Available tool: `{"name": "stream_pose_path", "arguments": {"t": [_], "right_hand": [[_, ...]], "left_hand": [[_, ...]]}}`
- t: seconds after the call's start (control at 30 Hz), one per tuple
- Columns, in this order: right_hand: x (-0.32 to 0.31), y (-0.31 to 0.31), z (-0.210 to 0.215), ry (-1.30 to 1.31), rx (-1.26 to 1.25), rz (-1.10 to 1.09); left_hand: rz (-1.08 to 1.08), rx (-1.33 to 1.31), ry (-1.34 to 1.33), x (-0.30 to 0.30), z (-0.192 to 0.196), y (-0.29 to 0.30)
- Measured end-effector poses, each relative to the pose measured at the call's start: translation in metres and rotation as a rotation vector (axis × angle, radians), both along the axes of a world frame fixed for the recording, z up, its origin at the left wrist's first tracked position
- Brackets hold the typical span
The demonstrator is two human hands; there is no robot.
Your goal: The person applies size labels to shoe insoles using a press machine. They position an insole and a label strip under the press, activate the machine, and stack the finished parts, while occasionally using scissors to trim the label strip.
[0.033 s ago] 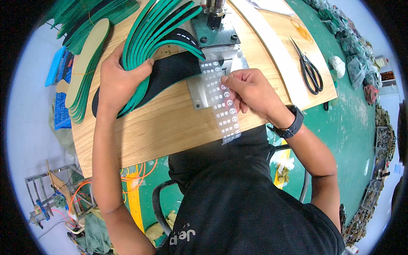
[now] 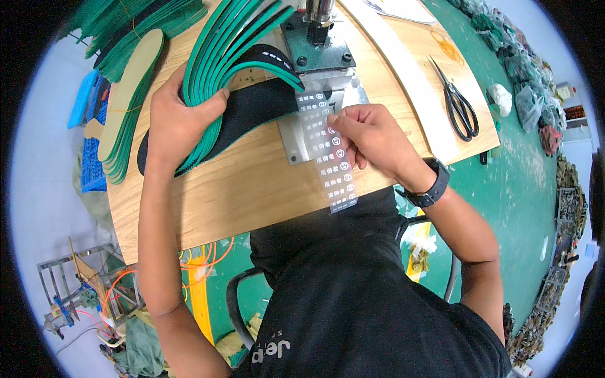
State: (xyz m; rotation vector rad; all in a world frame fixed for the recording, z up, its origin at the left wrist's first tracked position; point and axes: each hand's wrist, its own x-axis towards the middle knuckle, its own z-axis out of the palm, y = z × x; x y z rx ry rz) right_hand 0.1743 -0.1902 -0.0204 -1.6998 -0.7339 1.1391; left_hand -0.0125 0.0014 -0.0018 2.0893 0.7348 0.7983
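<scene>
My left hand (image 2: 183, 120) is closed around a fanned stack of green and black insoles (image 2: 208, 75), their upper ends bending over to the right. Beneath them a black insole (image 2: 252, 110) lies flat, one end reaching the metal plate (image 2: 293, 148) of a small press (image 2: 318, 41). White marks show on the bent insole just above it. Between thumb and fingers, my right hand (image 2: 372, 135) pinches the edge of a transparent strip of white printed labels (image 2: 334, 167). The strip's upper end overlaps the insole's tip, and its lower end hangs past the table edge.
On the wooden table (image 2: 252, 201), a tied bundle of insoles (image 2: 129, 104) lies left, with more green insoles (image 2: 126, 31) behind. Black-handled scissors (image 2: 460, 107) and yellow rubber bands (image 2: 449, 49) lie right, beyond a long white strip (image 2: 397, 63). A blue crate (image 2: 93, 164) stands beside the table.
</scene>
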Motion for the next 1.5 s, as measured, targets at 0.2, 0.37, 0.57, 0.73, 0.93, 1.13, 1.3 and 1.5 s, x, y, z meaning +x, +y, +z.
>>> {"name": "stream_pose_path", "arguments": {"t": [0.2,0.37,0.57,0.73,0.93,1.13,1.3,1.5], "right_hand": [[0.009,0.009,0.019,-0.119,0.2,0.009],[0.081,-0.002,0.042,-0.399,0.374,-0.017],[0.157,-0.013,0.035,-0.809,0.297,-0.169],[0.123,-0.025,0.032,-0.952,0.623,-0.219],[-0.024,-0.022,0.029,-1.0,0.755,0.534],[-0.081,0.06,0.054,-1.15,1.114,0.477],[-0.077,0.089,0.071,-1.121,0.5,1.056],[-0.079,0.069,0.038,-1.25,0.815,0.739]], "left_hand": [[0.078,-0.011,0.138,-0.005,0.005,-0.008],[0.03,0.197,0.22,-0.013,-0.003,-0.006],[-0.329,-0.175,0.145,-0.028,0.006,0.022],[-0.211,0.021,0.67,-0.043,0.019,0.038],[-0.172,0.233,0.701,-0.044,0.038,0.009],[-0.156,0.461,0.496,-0.061,0.042,-0.035],[-0.185,0.468,0.529,-0.092,0.054,-0.054],[-0.025,0.184,0.145,-0.155,0.018,-0.043]]}}
